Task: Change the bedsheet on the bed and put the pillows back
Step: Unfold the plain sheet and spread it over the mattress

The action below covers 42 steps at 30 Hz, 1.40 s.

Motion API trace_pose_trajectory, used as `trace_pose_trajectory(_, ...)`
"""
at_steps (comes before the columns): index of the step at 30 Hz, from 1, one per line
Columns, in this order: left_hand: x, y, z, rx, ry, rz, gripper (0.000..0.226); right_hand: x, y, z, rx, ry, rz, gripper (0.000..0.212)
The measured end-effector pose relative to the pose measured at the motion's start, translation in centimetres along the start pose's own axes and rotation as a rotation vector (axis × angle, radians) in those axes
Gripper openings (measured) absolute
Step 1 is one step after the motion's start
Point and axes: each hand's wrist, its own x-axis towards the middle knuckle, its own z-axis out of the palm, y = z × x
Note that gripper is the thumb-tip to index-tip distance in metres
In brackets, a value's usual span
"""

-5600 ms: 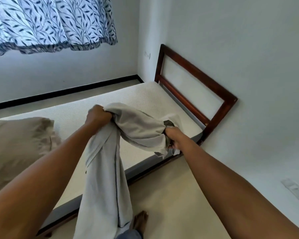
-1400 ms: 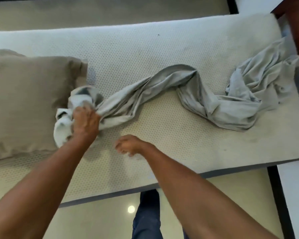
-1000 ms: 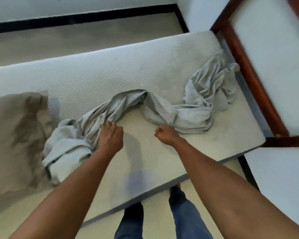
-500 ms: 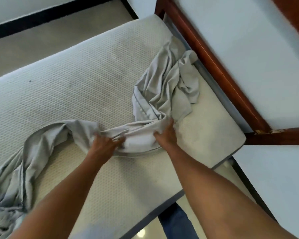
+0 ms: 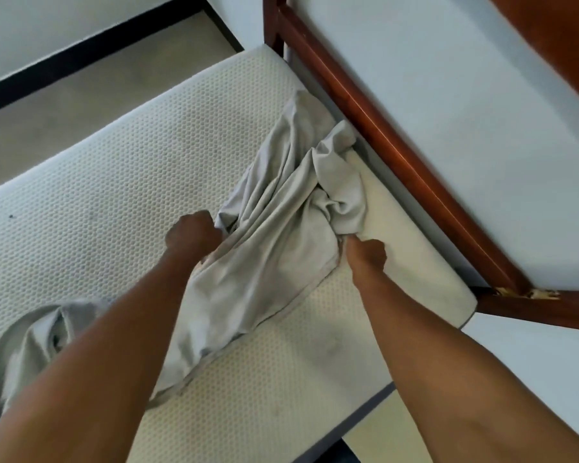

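A crumpled grey bedsheet (image 5: 274, 235) lies in a long twisted band across the bare white mattress (image 5: 114, 182), bunched near the wooden headboard (image 5: 398, 155). My left hand (image 5: 191, 232) is curled into the sheet's left side. My right hand (image 5: 365, 253) grips the sheet's right fold near the mattress's head end. Both forearms reach over the bed from its near side. The sheet's other end trails off under my left arm at the lower left (image 5: 37, 335). No pillow is in view.
The headboard stands against a white wall (image 5: 482, 95). Beige floor (image 5: 81, 105) with a black skirting runs beyond the bed's far side. A strip of floor shows below the mattress's near edge (image 5: 375, 426).
The view has swung toward the head of the bed. Both hands have moved up the sheet toward the headboard and now hold the bunched part there, spreading it wider.
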Motion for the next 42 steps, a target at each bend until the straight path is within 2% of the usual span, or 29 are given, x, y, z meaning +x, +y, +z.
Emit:
trace_pose_trajectory(1,1.4,1.0,0.9,-0.122,0.018,-0.005,0.047,1.6,0.1,0.3,0.068,-0.007,0.034,0.07)
trace_pose_trajectory(3,3.3,2.6,2.7,-0.178,-0.008,0.013,0.054,3.9,0.2,1.4,0.169,-0.031,0.034,0.082)
trace_pose_trajectory(4,3.7,2.9,3.4,-0.177,-0.016,0.019,0.049,4.4,0.1,1.8,0.193,-0.049,0.003,0.077)
trace_pose_trajectory(7,4.7,2.2,3.0,-0.245,0.107,0.041,0.024,3.9,-0.3,1.1,0.318,-0.159,-0.074,0.018)
trace_pose_trajectory(8,4.8,1.8,1.9,-0.279,0.163,0.04,0.016,3.9,0.0,0.4,0.389,-0.151,-0.05,0.008)
trace_pose_trajectory(9,5.2,1.3,0.9,-0.309,0.228,0.014,0.011,4.0,0.7,-0.7,0.445,-0.098,0.007,0.008)
trace_pose_trajectory(10,5.4,0.7,-0.6,-0.354,0.319,-0.054,0.015,4.1,1.8,-1.7,0.476,-0.012,0.073,0.012)
trace_pose_trajectory(13,5.8,-1.1,-5.5,-0.549,0.611,-0.422,0.033,3.4,5.4,-4.4,0.397,0.263,0.384,0.049)
trace_pose_trajectory(15,5.6,-1.3,-7.0,-0.592,0.659,-0.557,0.036,1.8,6.1,-4.6,0.33,0.364,0.406,0.055)
trace_pose_trajectory(18,4.3,-0.1,-6.2,-0.616,0.62,-0.414,0.031,-1.1,3.2,-2.7,0.241,0.462,0.098,0.051)
trace_pose_trajectory(21,3.5,0.4,-4.1,-0.602,0.653,-0.089,0.021,-3.1,-2.1,-0.1,0.15,0.337,-0.417,0.054)
trace_pose_trajectory(22,3.1,0.5,-3.5,-0.595,0.609,0.023,0.016,-3.0,-3.9,1.0,0.094,0.275,-0.588,0.052)
trace_pose_trajectory(24,2.6,-0.1,-2.3,-0.544,0.28,0.185,0.008,-1.9,-7.8,3.1,-0.037,0.211,-0.839,0.05)
trace_pose_trajectory(26,2.0,-1.1,-1.3,-0.426,-0.17,0.191,0.007,0.4,-11.1,4.8,-0.21,0.181,-0.91,0.059)
trace_pose_trajectory(28,1.9,-3.0,-1.0,-0.316,-0.425,0.069,0.011,2.6,-12.6,5.7,-0.36,0.176,-0.844,0.073)
trace_pose_trajectory(30,2.5,-5.5,-1.1,-0.229,-0.448,-0.048,0.016,3.3,-11.5,5.7,-0.343,0.218,-0.725,0.074)
trace_pose_trajectory(32,3.4,-7.6,-1.2,-0.19,-0.187,-0.116,0.024,2.4,-7.6,4.8,-0.199,0.295,-0.652,0.063)
trace_pose_trajectory(33,3.9,-8.4,-1.3,-0.265,0.019,-0.156,0.028,1.5,-5.2,4.3,-0.123,0.332,-0.631,0.056)
trace_pose_trajectory(35,4.7,-8.6,-1.9,-0.572,0.388,-0.276,0.032,-0.5,0.4,2.9,0.004,0.417,-0.574,0.043)
trace_pose_trajectory(37,5.0,-7.3,-2.5,-0.749,0.658,-0.323,0.032,-1.7,5.1,1.4,0.094,0.46,-0.347,0.04)
trace_pose_trajectory(38,4.9,-6.3,-2.5,-0.797,0.742,-0.26,0.035,-1.6,7.2,0.8,0.157,0.441,-0.165,0.04)
trace_pose_trajectory(40,3.5,-3.9,-1.4,-0.705,0.782,0.049,0.045,-0.4,9.9,0.3,0.283,0.359,0.189,0.053)
trace_pose_trajectory(41,2.4,-2.4,0.4,-0.581,0.75,0.229,0.042,0.8,11.2,-0.2,0.328,0.31,0.269,0.068)
trace_pose_trajectory(42,0.9,-1.0,2.6,-0.453,0.69,0.379,0.033,2.3,12.2,-0.5,0.368,0.278,0.271,0.083)
